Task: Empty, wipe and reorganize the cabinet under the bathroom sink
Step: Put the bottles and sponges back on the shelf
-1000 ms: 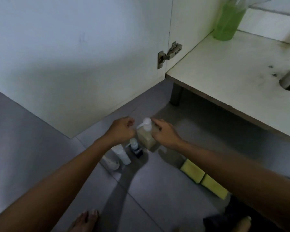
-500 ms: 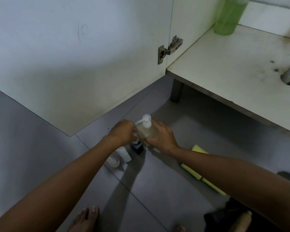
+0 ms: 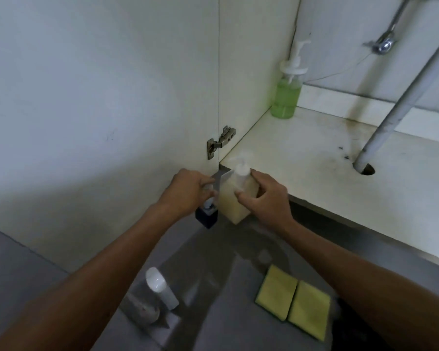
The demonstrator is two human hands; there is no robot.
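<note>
Right hand [image 3: 264, 198] grips a square pump bottle [image 3: 236, 198] of pale yellowish liquid, fingers curled round its right side and shoulder, bottle tilted and lifted off the floor, its white pump head just at the front corner of the cabinet shelf [image 3: 327, 168]. Left hand [image 3: 190, 191] sits just left of that bottle, fingers curled in; it seems to touch or pinch something at the bottle's left edge, but cannot tell what, blurred. Directly below the left hand hangs or stands a small dark bottle [image 3: 206, 216] with a pale cap, touching the hand from below; cannot tell if it is held. Beyond the right hand, at the far back of the stained shelf, a green soap dispenser [image 3: 286, 97] stands upright in the corner. Right of the right hand, well apart, a grey drain pipe [image 3: 390, 105] slants down into a hole in the shelf. Behind the left hand, the open cabinet door [image 3: 99, 110] with a metal hinge [image 3: 219, 143]. Nearer the person than both hands, on the grey floor [image 3: 213, 312]: a white tube [image 3: 161, 287] under the left forearm, a blurred pale item beside it, and two yellow sponges [image 3: 293, 302] side by side, touching, under the right forearm.
</note>
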